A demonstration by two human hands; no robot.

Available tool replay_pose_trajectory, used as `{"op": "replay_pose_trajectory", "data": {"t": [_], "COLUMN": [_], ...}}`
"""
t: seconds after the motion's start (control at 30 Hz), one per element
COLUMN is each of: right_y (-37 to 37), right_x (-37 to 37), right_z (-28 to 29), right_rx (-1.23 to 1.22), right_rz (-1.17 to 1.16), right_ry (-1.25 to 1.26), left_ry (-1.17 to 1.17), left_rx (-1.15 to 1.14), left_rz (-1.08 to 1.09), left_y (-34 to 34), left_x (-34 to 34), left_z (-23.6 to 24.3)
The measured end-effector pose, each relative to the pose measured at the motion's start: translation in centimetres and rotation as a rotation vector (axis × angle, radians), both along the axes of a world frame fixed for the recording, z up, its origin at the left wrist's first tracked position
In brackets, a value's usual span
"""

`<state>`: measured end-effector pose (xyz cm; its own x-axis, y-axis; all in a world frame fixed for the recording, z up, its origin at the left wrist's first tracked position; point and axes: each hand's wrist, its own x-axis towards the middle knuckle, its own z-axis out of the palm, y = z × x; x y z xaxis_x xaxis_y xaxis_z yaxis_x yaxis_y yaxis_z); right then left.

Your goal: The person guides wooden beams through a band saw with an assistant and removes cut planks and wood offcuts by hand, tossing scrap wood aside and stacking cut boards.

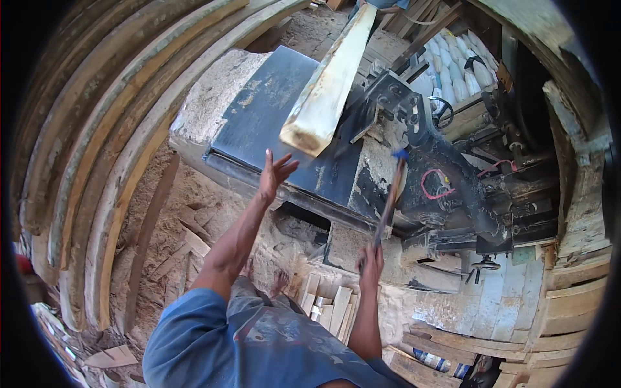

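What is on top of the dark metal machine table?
A long squared timber extends over the dark metal machine table, which has pale flecks on its surface. The timber hides the strip beneath it; I can't tell whether they touch.

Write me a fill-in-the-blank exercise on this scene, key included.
1. The person's ____ hand grips a stick-like tool.
2. The tool's far tip is ____ in colour.
3. The left hand, near the end of the timber beam, holds ____.
4. Curved timbers lie to the ____ of the dark machine table.
Missing words: right; blue; nothing; left.
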<state>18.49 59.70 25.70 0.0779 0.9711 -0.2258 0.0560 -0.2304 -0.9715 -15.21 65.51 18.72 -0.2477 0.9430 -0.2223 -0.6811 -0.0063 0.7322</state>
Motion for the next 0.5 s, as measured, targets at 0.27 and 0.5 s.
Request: {"op": "replay_pose_trajectory", "data": {"t": [0.27, 0.5], "right_y": [11.5, 4.5], "right_x": [-12.9, -18.9], "right_z": [3.0, -1.6], "right_rx": [-0.105, 0.291], "right_rz": [0.173, 0.381], "right_ry": [0.211, -0.099], "left_ry": [0.815, -0.059], "left_rx": [-0.548, -1.518], "left_rz": [-0.204, 0.285], "left_y": [-25.6, -66.3], "left_x": [-4.7, -1.9], "left_z": [-17.1, -22.3]}}
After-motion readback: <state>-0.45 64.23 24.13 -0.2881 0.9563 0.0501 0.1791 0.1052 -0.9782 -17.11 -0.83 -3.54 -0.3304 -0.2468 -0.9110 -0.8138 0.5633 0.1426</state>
